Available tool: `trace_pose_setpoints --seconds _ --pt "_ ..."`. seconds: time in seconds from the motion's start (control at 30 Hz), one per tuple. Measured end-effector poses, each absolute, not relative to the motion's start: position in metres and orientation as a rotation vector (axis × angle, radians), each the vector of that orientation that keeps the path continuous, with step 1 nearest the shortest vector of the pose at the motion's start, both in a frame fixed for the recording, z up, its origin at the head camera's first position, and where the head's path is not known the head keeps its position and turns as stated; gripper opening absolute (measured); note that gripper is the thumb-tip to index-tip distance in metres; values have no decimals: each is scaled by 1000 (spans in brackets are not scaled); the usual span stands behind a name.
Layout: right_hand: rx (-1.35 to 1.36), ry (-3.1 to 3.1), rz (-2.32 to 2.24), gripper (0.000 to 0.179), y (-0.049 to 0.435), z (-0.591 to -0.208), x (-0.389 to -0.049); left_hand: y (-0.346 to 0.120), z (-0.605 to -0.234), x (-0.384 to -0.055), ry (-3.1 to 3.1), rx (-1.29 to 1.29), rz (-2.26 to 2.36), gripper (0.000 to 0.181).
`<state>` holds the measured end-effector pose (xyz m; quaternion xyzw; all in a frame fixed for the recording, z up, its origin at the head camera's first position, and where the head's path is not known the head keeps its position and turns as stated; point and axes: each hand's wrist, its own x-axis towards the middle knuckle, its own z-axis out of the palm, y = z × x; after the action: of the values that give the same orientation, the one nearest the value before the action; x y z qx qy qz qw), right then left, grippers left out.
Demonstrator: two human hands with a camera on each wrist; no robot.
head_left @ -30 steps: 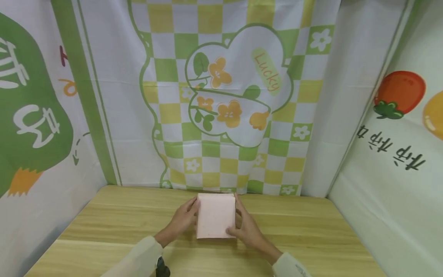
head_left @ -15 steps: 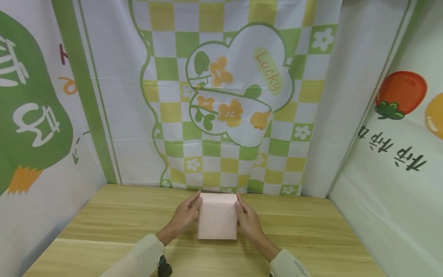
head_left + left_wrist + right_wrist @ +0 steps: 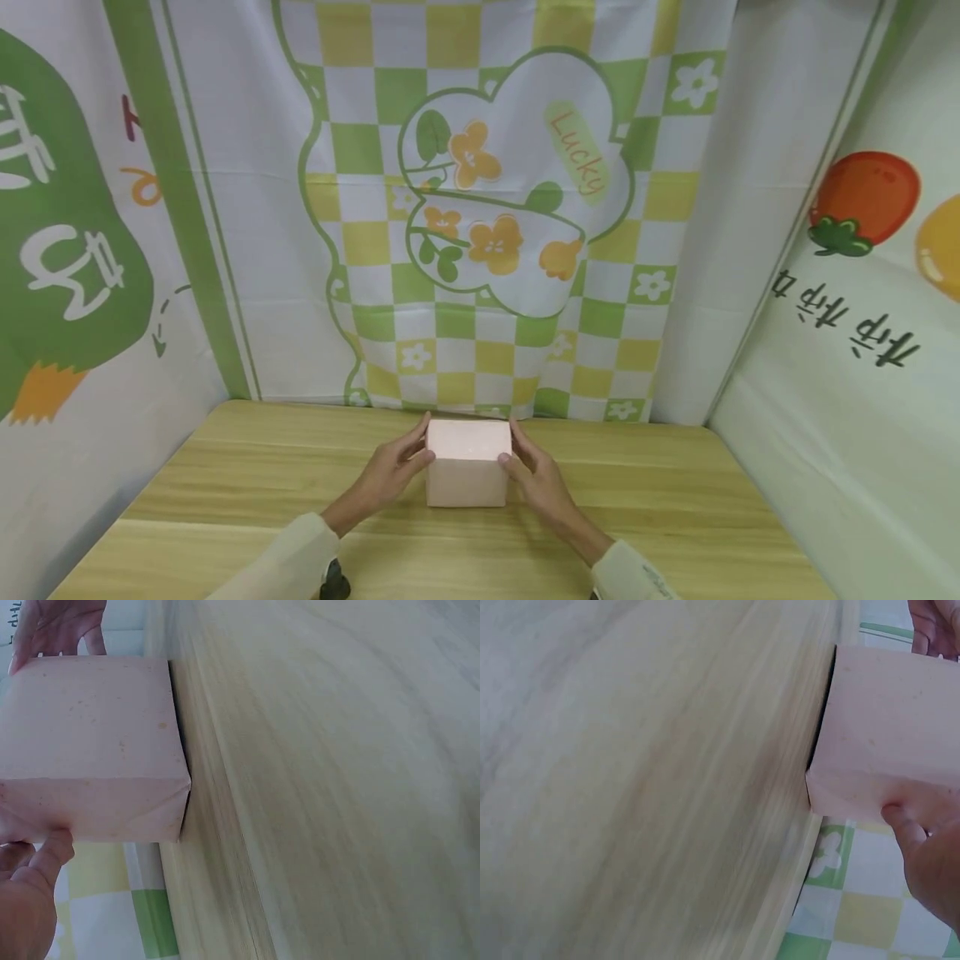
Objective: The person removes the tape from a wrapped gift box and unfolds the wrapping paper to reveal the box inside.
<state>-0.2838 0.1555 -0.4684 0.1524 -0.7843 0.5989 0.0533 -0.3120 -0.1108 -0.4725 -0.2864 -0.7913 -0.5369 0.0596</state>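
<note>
A pale pink, paper-like box [image 3: 467, 485] is near the back of the wooden table, its lighter top and its front face both showing in the head view. My left hand [image 3: 386, 472] grips its left side, thumb at the front edge and fingers reaching toward the back. On the opposite side, my right hand [image 3: 542, 483] holds it the same way. Small brownish specks dot the box [image 3: 97, 720] in the left wrist view, where a thin dark line runs along its lower edge. The right wrist view has the right thumb [image 3: 904, 825] pressed against the side of the box [image 3: 892, 712].
The wooden table [image 3: 300, 467] ends at a checked green, yellow and white cloth [image 3: 480, 350] behind the box. Printed white panels rise on the left [image 3: 67, 467] and right [image 3: 862, 433]. A small black object [image 3: 334, 581] shows beside the left sleeve.
The box has tipped between both hands: one large face filled the view before, and now the top and a shaded front show. The right thumb has moved from low on the face to its upper edge.
</note>
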Motion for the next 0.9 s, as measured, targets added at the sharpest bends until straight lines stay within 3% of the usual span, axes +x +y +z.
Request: trace_pose_setpoints --seconds 0.5,0.6,0.77,0.9 --pt "567 -2328 1921 63 165 -465 -283 -117 -471 -307 -2299 -1076 -1675 73" --pt "586 -2382 1930 66 166 -464 -282 -120 -470 -305 -2355 -1036 -1675 72" --pt "634 -2556 1841 78 166 -461 -280 -121 -466 -303 -2508 -816 -1824 54" --pt "629 -2641 1815 83 166 -458 -277 -117 -463 -302 -2594 -679 -2003 60"
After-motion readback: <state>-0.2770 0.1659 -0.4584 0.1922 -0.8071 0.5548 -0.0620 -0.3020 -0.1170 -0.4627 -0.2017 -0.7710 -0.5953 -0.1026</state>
